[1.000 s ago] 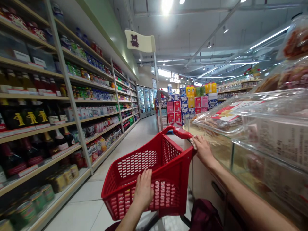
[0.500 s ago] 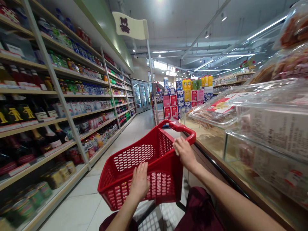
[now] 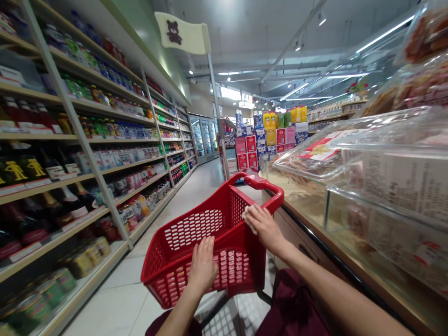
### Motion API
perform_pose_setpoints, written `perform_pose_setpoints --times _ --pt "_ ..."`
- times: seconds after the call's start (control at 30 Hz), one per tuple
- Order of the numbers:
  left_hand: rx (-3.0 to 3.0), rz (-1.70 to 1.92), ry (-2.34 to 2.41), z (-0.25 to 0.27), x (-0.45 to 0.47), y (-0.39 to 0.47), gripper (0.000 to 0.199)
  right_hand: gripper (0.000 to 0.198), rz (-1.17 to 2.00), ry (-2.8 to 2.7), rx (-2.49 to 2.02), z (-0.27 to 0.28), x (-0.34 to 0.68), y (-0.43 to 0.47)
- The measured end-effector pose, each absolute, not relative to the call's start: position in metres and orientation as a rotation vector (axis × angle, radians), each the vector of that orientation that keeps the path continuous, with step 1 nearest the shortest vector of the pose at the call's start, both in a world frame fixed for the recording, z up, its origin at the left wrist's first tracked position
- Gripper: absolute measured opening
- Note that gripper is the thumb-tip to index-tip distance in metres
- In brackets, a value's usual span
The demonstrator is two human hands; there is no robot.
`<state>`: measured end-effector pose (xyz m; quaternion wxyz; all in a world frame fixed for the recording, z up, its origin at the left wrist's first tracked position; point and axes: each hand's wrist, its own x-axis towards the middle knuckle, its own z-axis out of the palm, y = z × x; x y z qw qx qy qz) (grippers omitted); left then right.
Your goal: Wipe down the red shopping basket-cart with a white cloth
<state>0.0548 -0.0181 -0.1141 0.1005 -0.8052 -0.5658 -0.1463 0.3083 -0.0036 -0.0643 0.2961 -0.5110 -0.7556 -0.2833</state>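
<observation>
A red plastic shopping cart [image 3: 164, 275] with perforated walls stands in front of me. Its upper basket looks bare inside. My left hand [image 3: 203, 266] lies against the near wall, fingers stretched out over the rim. My right hand [image 3: 264, 226] presses a crumpled white cloth [image 3: 249, 219], or perhaps a tissue, onto the cart's near top edge, a little below the red handle [image 3: 276, 198]. Most of the cloth is hidden under the fingers.
Shelves [image 3: 87, 140] of bottles and cans line the left side. Close on the right, a display counter [image 3: 308, 219] carries clear plastic food boxes [image 3: 311, 163]. Ahead are stacked cartons [image 3: 250, 151] and a bear sign [image 3: 184, 32]. Pale floor tiles [image 3: 119, 284] run along the aisle.
My right hand has slid left and slightly down along the cart's edge, away from the handle, with the white cloth under its fingers. My left hand has stayed in place.
</observation>
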Motion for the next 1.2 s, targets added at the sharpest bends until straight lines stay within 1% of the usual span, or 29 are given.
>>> perform_pose_setpoints --times 0.1,0.17,0.3,0.37,0.5,0.57,0.63,0.73,0.8,0.87,1.0,1.03,1.1,1.2 --pt "-2.353 -0.473 -1.642 -0.117 0.054 -0.017 0.066 0.039 -0.729 -1.764 -1.560 -0.052 0.325 0.001" --pt "-2.327 -0.496 -1.638 -0.119 0.055 -0.016 0.065 0.040 -0.714 -1.688 -1.612 -0.053 0.325 0.002" --pt "-2.325 -0.478 -1.638 -0.119 0.055 -0.014 0.062 0.043 -0.708 -1.975 -1.357 -0.077 0.291 -0.005" --pt "-2.339 -0.460 -1.635 -0.118 0.054 -0.014 0.062 0.043 -0.698 -2.039 -1.276 -0.080 0.286 -0.005" --pt "-2.337 -0.458 -1.639 -0.117 0.055 -0.014 0.063 0.042 -0.673 -1.756 -1.453 -0.058 0.320 0.002" --pt "-2.330 -0.462 -1.649 -0.116 0.056 -0.015 0.063 0.043 -0.668 -1.682 -1.480 -0.058 0.331 0.002" --pt "-2.331 -0.455 -1.660 -0.115 0.056 -0.015 0.063 0.045 -0.648 -1.710 -1.423 -0.080 0.327 -0.005" --pt "-2.341 -0.431 -1.660 -0.115 0.056 -0.015 0.063 0.048 -0.577 -1.744 -1.334 -0.137 0.308 -0.024" --pt "-2.347 -0.422 -1.661 -0.116 0.055 -0.013 0.063 0.053 -0.511 -1.817 -1.275 -0.162 0.303 -0.034" --pt "-2.352 -0.424 -1.672 -0.116 0.055 -0.011 0.062 0.055 -0.470 -1.795 -1.218 -0.160 0.307 -0.036" --pt "-2.360 -0.438 -1.692 -0.115 0.056 -0.011 0.063 0.055 -0.461 -1.570 -1.139 -0.107 0.322 -0.020" --pt "-2.362 -0.440 -1.694 -0.115 0.057 -0.011 0.063 0.055 -0.467 -1.552 -1.146 -0.102 0.322 -0.016" --pt "-2.365 -0.441 -1.690 -0.114 0.057 -0.012 0.063 0.054 -0.466 -1.578 -1.188 -0.113 0.317 -0.015" --pt "-2.371 -0.441 -1.676 -0.116 0.055 -0.012 0.064 0.049 -0.409 -1.757 -1.289 -0.164 0.305 -0.029"
